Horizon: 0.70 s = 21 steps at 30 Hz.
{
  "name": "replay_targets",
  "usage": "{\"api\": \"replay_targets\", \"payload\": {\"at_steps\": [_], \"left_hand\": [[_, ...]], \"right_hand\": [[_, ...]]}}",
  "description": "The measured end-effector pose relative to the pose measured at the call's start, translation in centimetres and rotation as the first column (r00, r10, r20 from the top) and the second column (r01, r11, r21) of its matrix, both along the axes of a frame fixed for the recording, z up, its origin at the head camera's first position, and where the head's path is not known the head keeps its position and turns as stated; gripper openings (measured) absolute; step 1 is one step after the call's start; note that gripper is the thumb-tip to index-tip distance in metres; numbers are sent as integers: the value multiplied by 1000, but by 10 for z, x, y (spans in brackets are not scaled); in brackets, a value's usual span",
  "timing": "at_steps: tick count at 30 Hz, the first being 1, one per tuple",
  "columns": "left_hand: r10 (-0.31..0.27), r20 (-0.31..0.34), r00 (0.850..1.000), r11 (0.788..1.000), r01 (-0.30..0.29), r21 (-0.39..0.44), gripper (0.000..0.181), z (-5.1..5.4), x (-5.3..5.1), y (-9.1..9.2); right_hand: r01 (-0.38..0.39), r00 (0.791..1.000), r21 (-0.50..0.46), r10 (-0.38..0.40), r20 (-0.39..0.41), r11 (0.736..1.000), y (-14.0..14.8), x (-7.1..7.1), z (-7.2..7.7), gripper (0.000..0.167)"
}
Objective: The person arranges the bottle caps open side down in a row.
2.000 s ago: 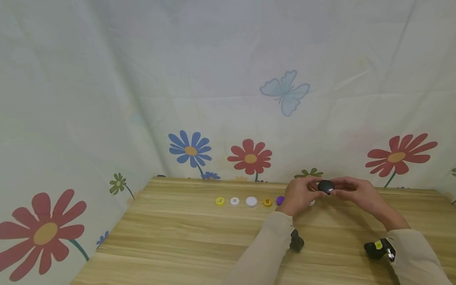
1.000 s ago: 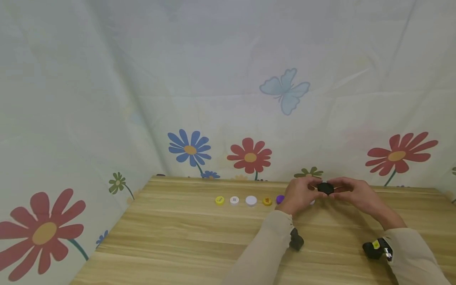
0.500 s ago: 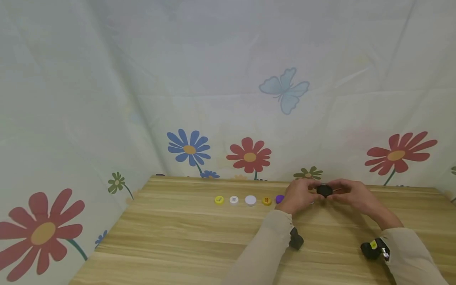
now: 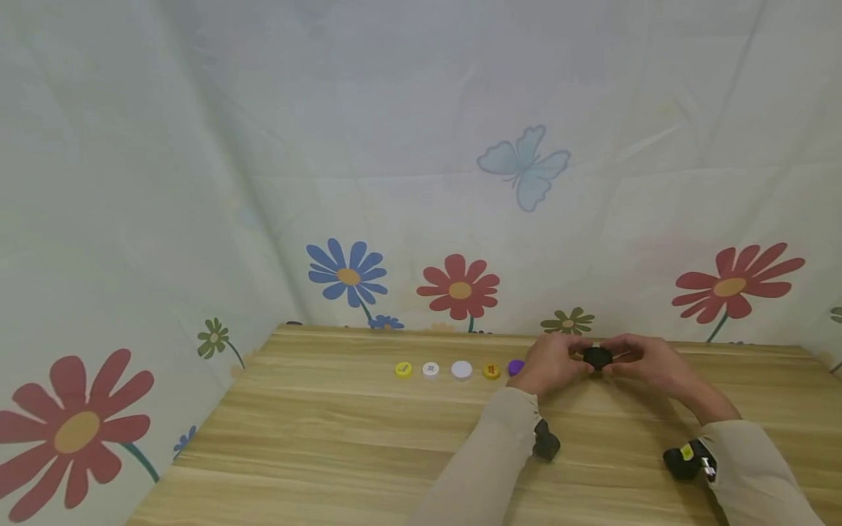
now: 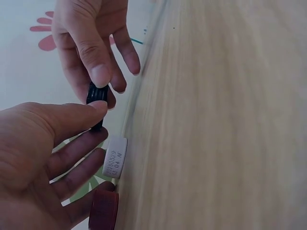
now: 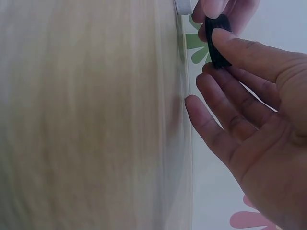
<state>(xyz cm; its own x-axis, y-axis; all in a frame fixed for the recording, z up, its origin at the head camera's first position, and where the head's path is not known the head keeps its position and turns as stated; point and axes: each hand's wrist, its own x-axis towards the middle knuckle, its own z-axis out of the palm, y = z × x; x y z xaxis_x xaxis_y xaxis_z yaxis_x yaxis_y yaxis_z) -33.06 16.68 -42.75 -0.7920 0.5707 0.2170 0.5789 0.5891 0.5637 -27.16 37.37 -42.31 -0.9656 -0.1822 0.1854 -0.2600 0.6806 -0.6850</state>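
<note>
In the head view, a round black bottle cap [image 4: 598, 357] is held between both hands over the back right of the table. My left hand [image 4: 551, 363] pinches its left side; my right hand [image 4: 650, 363] pinches the opposite side. Ridges show on the rim of the black cap [image 5: 98, 91] in the left wrist view, where it stays just off the wood. Close to the left fingers lie a white cap [image 5: 115, 156] with print on its side and a dark red cap [image 5: 104, 209]; my left hand hides both in the head view.
To the left runs a row of caps: yellow [image 4: 403, 370], small white [image 4: 430, 370], larger white [image 4: 462, 370], orange [image 4: 491, 371] and purple [image 4: 516, 367], partly covered by the left hand. Behind the wooden table [image 4: 329, 438] hangs a flowered cloth [image 4: 395, 183].
Both hands have lowered the black cap slightly toward the table, keeping their pinch on it. Its shiny face has tilted and now looks darker. The row of caps has stayed in place.
</note>
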Motion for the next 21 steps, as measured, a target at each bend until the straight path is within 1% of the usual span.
{"api": "replay_targets", "payload": {"at_steps": [6, 12, 21], "left_hand": [[18, -5, 1000, 1000, -18, -19, 37, -2, 0, 2], [28, 8, 1000, 999, -28, -30, 32, -2, 1, 3], [24, 5, 1000, 999, -24, -47, 31, -3, 1, 4]], "right_hand": [[6, 1000, 19, -7, 9, 1000, 0, 0, -2, 41], [11, 1000, 36, -11, 7, 999, -1, 0, -2, 40], [-14, 1000, 33, 14, 17, 999, 0, -1, -5, 37]]}}
